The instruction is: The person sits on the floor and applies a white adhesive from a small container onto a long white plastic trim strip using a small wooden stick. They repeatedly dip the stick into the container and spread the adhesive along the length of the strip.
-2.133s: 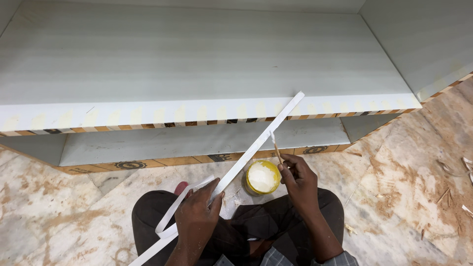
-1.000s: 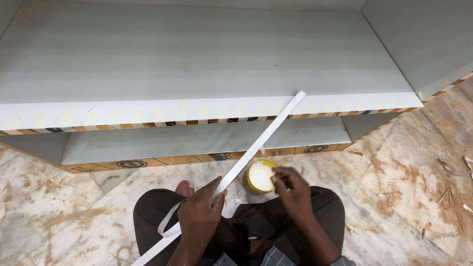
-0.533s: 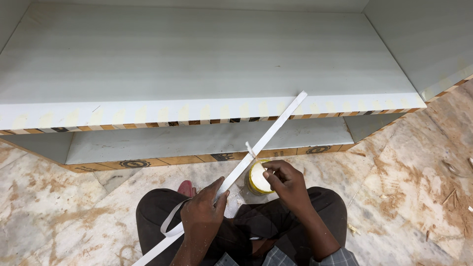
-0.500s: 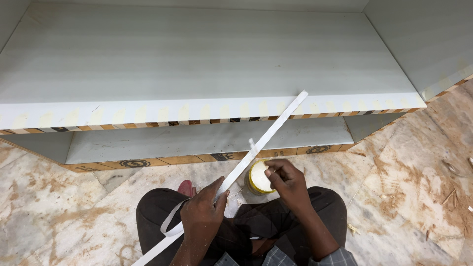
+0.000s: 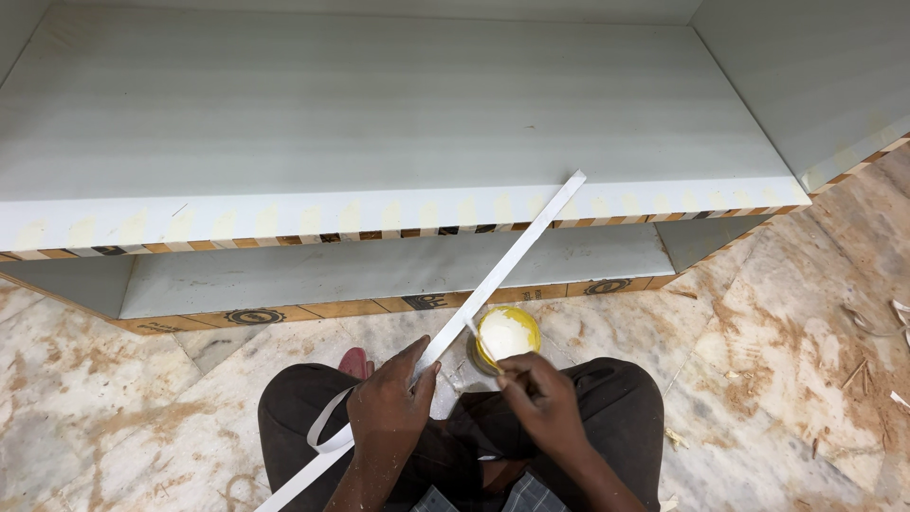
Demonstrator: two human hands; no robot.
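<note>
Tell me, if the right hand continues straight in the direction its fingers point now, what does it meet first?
The right hand points up-left toward the small yellow tub of white paste. It would probably meet the tub's rim first, then the long white edge-band strip that the left hand holds. Depth is unclear.

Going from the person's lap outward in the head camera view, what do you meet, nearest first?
Left hand gripping the white strip, level with the right hand holding a small stick → yellow tub of white paste → lower shelf board → striped front edge of the upper board → upper board's pale top.
</note>
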